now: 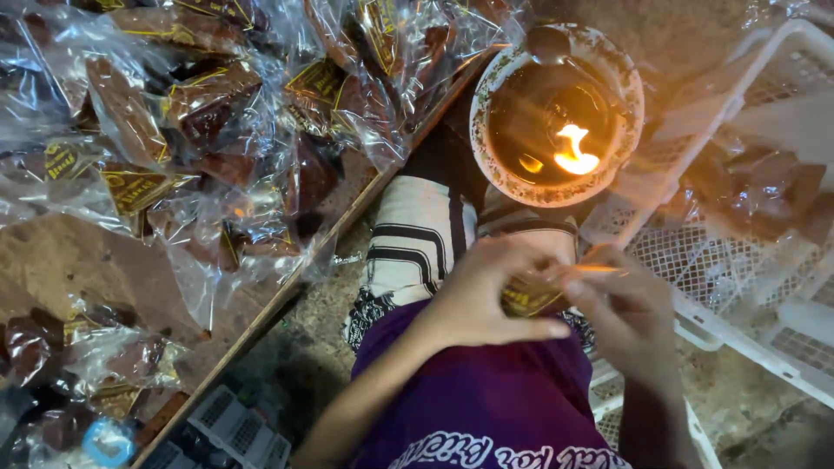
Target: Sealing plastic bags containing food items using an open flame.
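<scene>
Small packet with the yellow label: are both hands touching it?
Touching. In the head view the left hand wraps the small packet from the left, and the right hand pinches its right edge, with no gap visible.

Small yellow-labelled packet [528,297] mostly hidden between left hand [476,300] and right hand [627,314]; contents not visible. White crate [764,260] cut off at right edge, its brown load blurred behind the mesh. Heap of clear-wrapped brown pieces [200,113] cropped at far and left edges. Blue ring [109,443] near left, blurred.
</scene>
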